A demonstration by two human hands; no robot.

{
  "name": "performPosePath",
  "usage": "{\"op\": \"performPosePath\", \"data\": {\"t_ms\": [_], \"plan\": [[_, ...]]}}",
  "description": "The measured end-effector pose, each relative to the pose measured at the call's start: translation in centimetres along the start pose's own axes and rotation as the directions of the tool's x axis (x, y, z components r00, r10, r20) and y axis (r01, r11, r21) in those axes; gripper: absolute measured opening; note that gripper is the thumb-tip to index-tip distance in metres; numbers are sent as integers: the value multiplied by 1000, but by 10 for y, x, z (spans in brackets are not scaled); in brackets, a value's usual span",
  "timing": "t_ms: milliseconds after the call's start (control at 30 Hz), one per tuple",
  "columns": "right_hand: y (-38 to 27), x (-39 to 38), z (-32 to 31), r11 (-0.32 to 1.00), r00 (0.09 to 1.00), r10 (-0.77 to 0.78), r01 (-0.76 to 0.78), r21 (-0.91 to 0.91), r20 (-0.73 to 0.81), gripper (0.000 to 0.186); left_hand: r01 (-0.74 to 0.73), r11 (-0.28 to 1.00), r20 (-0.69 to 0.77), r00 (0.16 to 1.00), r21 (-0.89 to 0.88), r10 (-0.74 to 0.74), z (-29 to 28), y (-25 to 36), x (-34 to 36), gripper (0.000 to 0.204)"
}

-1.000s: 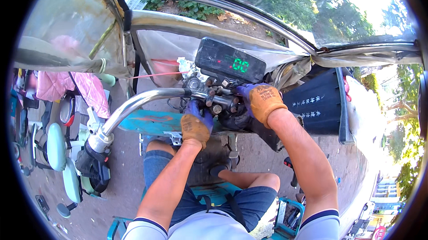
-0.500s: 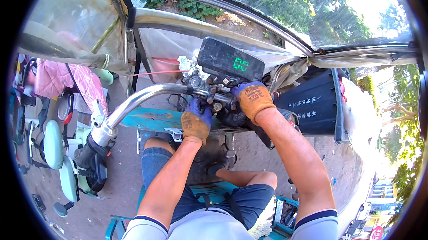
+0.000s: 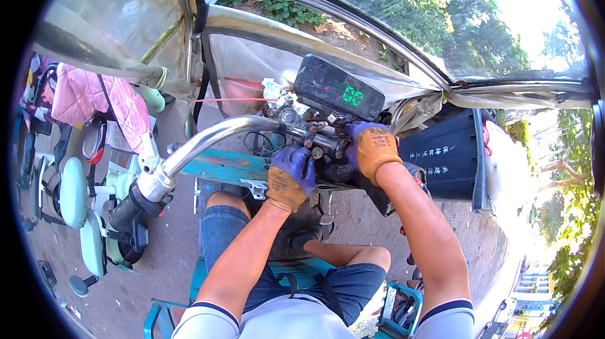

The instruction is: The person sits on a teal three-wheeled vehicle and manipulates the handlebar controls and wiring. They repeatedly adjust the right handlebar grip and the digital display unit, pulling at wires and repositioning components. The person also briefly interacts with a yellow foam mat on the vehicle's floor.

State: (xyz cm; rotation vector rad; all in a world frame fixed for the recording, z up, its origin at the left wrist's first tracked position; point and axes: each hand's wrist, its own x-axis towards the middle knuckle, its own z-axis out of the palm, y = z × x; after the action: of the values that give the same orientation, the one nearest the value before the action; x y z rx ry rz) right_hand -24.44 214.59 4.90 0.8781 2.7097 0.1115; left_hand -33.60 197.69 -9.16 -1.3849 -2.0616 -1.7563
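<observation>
Near the centre of the frame, the chrome handlebar (image 3: pixel 217 131) curves in from the left and ends at a dark clamp with bolts (image 3: pixel 315 140), where both hands are at work. The left hand (image 3: pixel 292 177), in a purple and tan glove, is just below the clamp with its fingers curled up toward it; whether they grasp anything I cannot tell, since the fingertips are partly covered. The right hand (image 3: pixel 373 150), gloved alike, is bent against the clamp's right side (its fingertips are out of sight, so I cannot tell what it grasps, if anything).

Just above the clamp, tilted down to the right, is a black display box (image 3: pixel 340 89) with green lit digits. A black grip (image 3: pixel 128 212) hangs off the handlebar's lower end, left of centre. A teal panel (image 3: pixel 224 167) passes beneath the bar. At right of centre stands a dark bin (image 3: pixel 449 161) with pale lettering; at the left edge, a pink quilted cover (image 3: pixel 79 94) lies above mint-green seats (image 3: pixel 74 192).
</observation>
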Motion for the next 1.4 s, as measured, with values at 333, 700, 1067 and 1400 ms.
{"op": "performPosePath", "data": {"t_ms": [333,700,1067,1400], "plan": [[-6,1,1,998,998,59,-59,23,-10,25,45,995,38,998,-94,-41,-28,18,-2,32],[-3,-1,15,993,986,102,-95,63,-131,27,328,854,537,670,404,-512,-84,-21,51,52],[19,-6,28,902,956,187,-75,426,-227,25,318,843,715,447,434,-537,-16,-87,52,49],[-7,-8,-1,982,991,100,-85,168,-83,26,287,821,698,434,493,-570,-8,-80,50,56]]}}
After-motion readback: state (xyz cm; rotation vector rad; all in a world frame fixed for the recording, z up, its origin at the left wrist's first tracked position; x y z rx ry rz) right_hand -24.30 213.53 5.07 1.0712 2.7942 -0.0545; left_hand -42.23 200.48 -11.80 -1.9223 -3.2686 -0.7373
